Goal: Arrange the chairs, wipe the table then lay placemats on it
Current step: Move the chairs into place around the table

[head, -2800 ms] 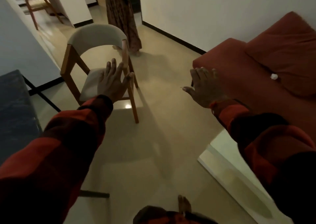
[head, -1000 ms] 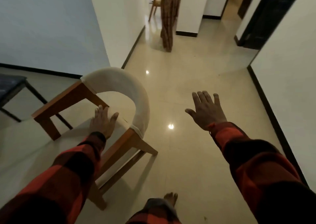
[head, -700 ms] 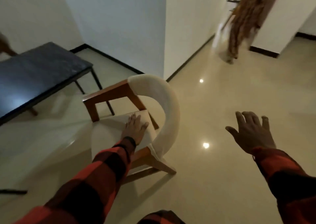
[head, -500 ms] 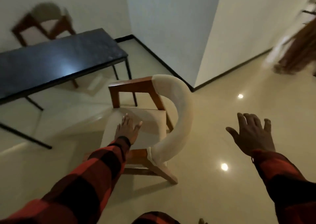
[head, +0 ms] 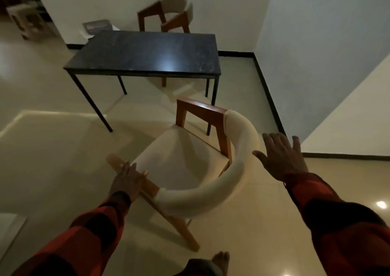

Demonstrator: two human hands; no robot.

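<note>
Near chair stands between person and dark surface, its curved padded back toward person, seat facing surface. Left hand rests on chair's left wooden arm; right hand hovers with fingers spread, just right of backrest, not touching it. Bare floor lies wide to left of chair. Narrow floor strip between chair front and surface's near legs. Wall corner closes right side. Second chair sits behind surface, against far wall.
</note>
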